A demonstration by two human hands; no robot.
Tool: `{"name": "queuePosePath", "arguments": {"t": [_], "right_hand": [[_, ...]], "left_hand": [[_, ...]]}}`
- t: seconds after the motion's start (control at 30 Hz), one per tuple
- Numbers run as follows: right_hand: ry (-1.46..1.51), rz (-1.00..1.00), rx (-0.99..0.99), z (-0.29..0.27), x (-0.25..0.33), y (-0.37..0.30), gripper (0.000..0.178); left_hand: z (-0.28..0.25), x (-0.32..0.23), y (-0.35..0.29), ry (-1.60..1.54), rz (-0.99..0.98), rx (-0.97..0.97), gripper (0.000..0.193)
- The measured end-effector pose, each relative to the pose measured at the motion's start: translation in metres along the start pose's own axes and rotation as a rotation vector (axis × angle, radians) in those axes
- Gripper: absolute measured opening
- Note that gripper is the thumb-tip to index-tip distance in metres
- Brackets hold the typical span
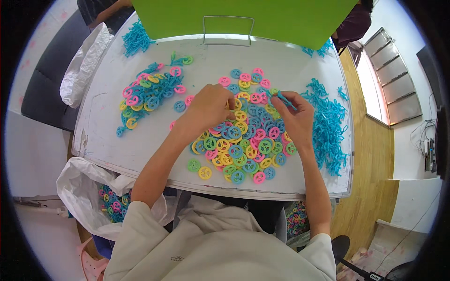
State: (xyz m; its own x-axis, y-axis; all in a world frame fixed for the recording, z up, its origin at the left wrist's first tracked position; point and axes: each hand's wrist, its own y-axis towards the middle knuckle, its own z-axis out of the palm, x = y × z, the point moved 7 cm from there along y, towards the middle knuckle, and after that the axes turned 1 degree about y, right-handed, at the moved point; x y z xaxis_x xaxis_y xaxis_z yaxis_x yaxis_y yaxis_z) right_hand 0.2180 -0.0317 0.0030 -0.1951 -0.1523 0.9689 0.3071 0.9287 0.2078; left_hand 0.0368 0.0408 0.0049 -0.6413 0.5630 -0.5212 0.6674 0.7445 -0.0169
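A loose heap of small spoked plastic wheels [235,151] in pink, yellow, green and blue covers the middle of the white table. My left hand [211,108] is over the heap's upper left side with its fingers curled down among the wheels; what lies between the fingertips is hidden. Across the heap, my right hand [297,114] pinches a small blue plastic stem [287,101] between thumb and fingers. A green wheel lies close to the stem's upper end; I cannot tell whether they are joined. Beside my right hand spreads a pile of similar blue stems [329,131].
At the left is a pile of blue stems mixed with wheels [151,91]. More blue stems [137,39] sit by a green panel [243,16] with a wire stand [228,44]. A white sack [82,185] of pieces hangs below the front edge. Other people sit beyond the table.
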Motion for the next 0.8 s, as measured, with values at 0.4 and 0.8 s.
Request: {"name": "queuePosePath", "arguments": {"t": [0.4, 0.8], "right_hand": [[-0.312, -0.114, 0.16, 0.012, 0.007, -0.006, 0.02], [-0.249, -0.224, 0.213, 0.015, 0.014, -0.009, 0.02]], "left_hand": [[-0.003, 0.005, 0.013, -0.548, -0.044, -0.077, 0.019], [0.013, -0.016, 0.01, -0.969, -0.16, 0.112, 0.023]]}}
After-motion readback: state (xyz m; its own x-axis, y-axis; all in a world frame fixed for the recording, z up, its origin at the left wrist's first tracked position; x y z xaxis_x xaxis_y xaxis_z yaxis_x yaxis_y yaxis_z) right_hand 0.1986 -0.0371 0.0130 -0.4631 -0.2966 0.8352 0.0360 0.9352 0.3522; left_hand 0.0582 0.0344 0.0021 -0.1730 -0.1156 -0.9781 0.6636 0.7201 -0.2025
